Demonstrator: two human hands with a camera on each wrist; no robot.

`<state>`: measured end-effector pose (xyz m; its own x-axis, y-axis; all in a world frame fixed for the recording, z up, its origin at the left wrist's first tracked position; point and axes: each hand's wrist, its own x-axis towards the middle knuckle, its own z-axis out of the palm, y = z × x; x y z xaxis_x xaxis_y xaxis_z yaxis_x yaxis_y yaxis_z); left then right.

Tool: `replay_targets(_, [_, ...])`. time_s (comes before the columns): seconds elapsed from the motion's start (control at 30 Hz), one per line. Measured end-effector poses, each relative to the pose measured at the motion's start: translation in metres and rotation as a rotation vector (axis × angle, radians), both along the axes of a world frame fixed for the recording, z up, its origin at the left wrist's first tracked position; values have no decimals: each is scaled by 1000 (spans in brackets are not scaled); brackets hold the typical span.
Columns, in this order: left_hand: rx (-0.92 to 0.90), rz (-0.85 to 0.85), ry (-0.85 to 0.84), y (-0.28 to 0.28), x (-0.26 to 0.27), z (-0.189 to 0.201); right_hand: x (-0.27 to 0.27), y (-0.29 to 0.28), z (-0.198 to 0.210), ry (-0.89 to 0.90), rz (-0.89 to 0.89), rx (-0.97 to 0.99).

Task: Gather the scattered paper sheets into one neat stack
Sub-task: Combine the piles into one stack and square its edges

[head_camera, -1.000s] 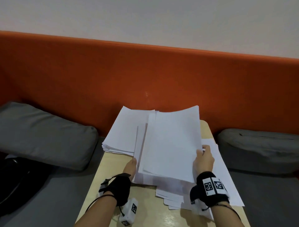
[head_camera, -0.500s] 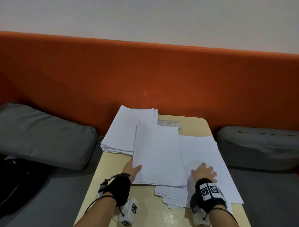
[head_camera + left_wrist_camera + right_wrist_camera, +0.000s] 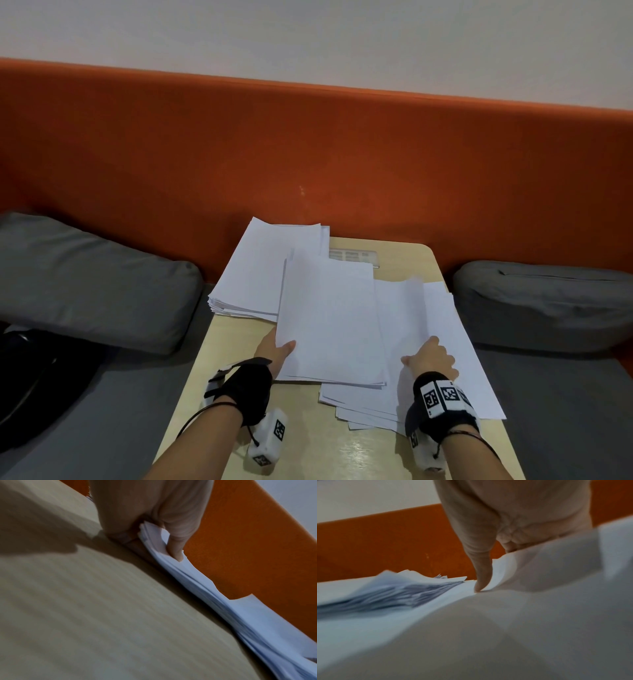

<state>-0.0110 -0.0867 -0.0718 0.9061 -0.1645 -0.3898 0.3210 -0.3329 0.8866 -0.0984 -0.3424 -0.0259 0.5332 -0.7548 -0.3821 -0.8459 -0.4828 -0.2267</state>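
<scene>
White paper sheets cover a small wooden table (image 3: 191, 404). My left hand (image 3: 274, 353) pinches the near-left corner of a held stack of sheets (image 3: 330, 322), thumb on top; the left wrist view shows the same stack (image 3: 171, 558) between thumb and fingers. A second pile (image 3: 263, 270) lies at the back left, hanging over the table edge. To the right lies a loose spread of sheets (image 3: 459, 359). My right hand (image 3: 428, 359) grips the top sheet (image 3: 407, 315) of that spread and lifts its edge; the right wrist view shows that lifted sheet (image 3: 539, 563).
An orange padded backrest (image 3: 308, 144) rises right behind the table. Grey cushions sit to the left (image 3: 92, 284) and right (image 3: 544, 301). A dark bag (image 3: 37, 377) lies at the lower left. A small printed label (image 3: 352, 256) shows at the table's far edge.
My right hand laid its sheet onto the left-held stack, dropped to the spread on the right, pressed flat, and now curls round a new sheet and lifts it. The left hand stayed put.
</scene>
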Motion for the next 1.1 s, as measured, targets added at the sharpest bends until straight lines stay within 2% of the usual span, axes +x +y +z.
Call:
replay_targets(0.13, [1, -7, -1, 0, 0, 1, -2, 16, -4, -41, 200, -71])
replay_targets(0.2, [1, -12, -5, 0, -1, 2, -3, 18, -1, -44, 243, -58])
replay_targets(0.37, [1, -14, 3, 0, -2, 4, -8, -2, 30, -169, 122, 24])
replay_targets(0.57, [-8, -1, 18, 0, -2, 5, -9, -23, 80, -444, 34, -172])
replay_targets(0.73, [-15, 2, 28, 0, -3, 6, -8, -27, 113, -725, -56, -225])
replay_targets(0.87, [-19, 2, 51, 0, -3, 11, 0, -24, 124, -980, -97, -64])
replay_targets(0.93, [-17, 0, 68, 1, -2, 9, 7, -21, 120, -1049, -75, 32])
replay_targets(1.03, [-8, 19, 135, 0, 2, 7, 16, -9, 99, -1036, -20, 161])
replay_targets(1.1, [0, 54, 172, -1, -1, 22, 21, 3, 80, -956, -29, 257])
